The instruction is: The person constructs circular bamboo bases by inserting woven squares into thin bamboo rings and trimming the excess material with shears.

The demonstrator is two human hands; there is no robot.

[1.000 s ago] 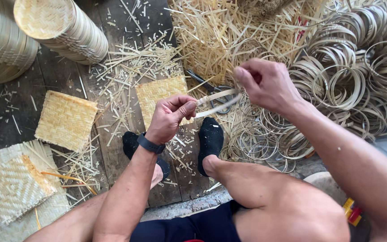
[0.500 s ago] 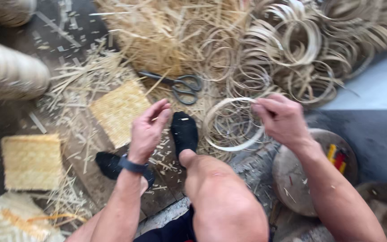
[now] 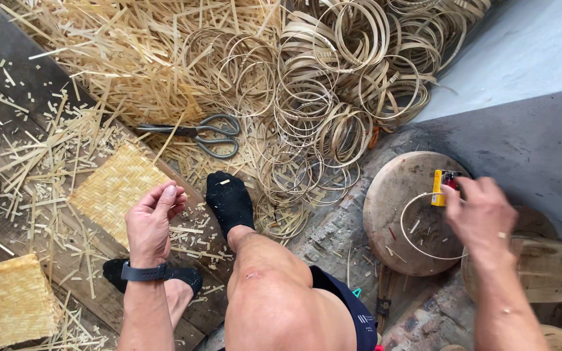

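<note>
Blurrily, right hand (image 3: 482, 214) covers yellow lighter (image 3: 438, 188); grip unclear.

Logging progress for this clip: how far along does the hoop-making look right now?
Done: a large pile of finished hoops lies on the floor. In hand: the right hand, blurred, is at a thin hoop and a yellow lighter on the round wooden stool; whether it grips either is unclear. The left hand is empty. Left: loose strips lie uncoiled beside scissors.

Right hand (image 3: 482, 211) holds a bamboo ring (image 3: 424, 227) over the round wooden block (image 3: 391, 195) (left hand (image 3: 151, 224) empty).
</note>
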